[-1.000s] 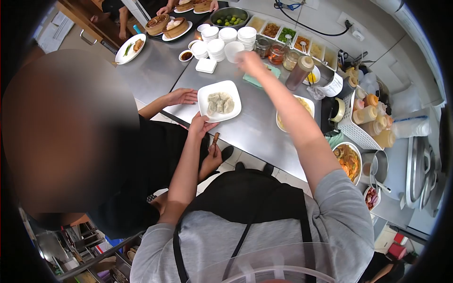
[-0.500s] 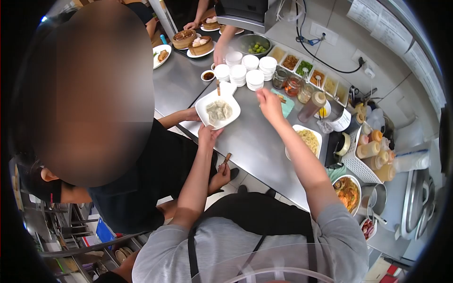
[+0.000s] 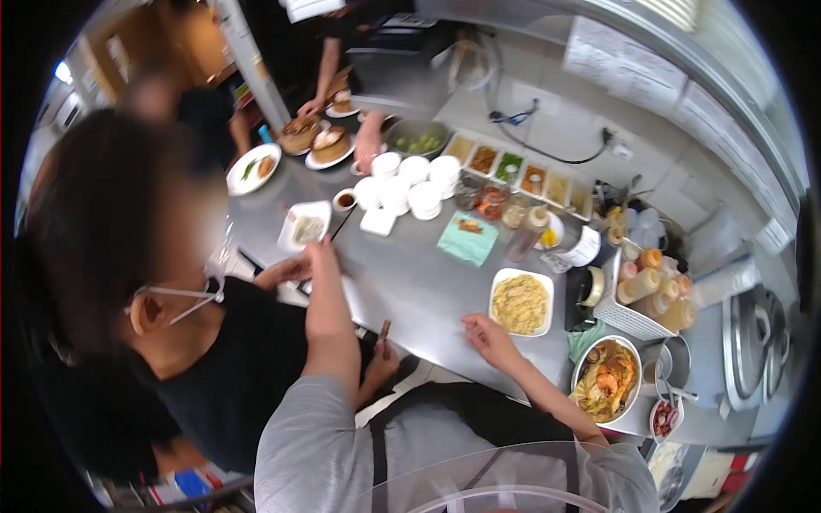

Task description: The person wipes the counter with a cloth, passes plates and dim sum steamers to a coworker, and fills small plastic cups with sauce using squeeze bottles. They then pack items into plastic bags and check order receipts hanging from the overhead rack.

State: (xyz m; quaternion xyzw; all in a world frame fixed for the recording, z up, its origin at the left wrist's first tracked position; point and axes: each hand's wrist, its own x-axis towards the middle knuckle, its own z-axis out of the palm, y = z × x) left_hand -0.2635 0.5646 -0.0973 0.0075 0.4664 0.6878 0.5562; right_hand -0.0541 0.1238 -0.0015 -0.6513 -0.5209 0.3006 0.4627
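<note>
My left hand point(image 3: 319, 251) reaches across the counter to the near right corner of a white dish point(image 3: 291, 243). Pale dumplings point(image 3: 307, 228) lie in it. The fingers look closed on the dish's edge, though blur hides the exact grip. Close by, at the counter's edge, is a co-worker's hand point(image 3: 285, 273). My right hand point(image 3: 490, 339) hovers with loosely bent, parted fingers and nothing visible in them. It is nearest to a square white plate point(image 3: 493, 318) of yellow noodles or rice point(image 3: 522, 301), just short of its left corner.
Stacked white cups point(image 3: 425, 201), a sauce dish point(image 3: 345, 200) and a green cloth point(image 3: 468, 239) stand on the counter. Topping trays point(image 3: 509, 167), a bottle basket point(image 3: 629, 312) and a seafood bowl point(image 3: 609, 380) line the right. Another co-worker's hand point(image 3: 369, 141) is behind the cups.
My left hand and the dumpling dish have moved left, away from the cups. My right hand has come back from near the cups toward me, its fingers loosening. The view has shifted too.
</note>
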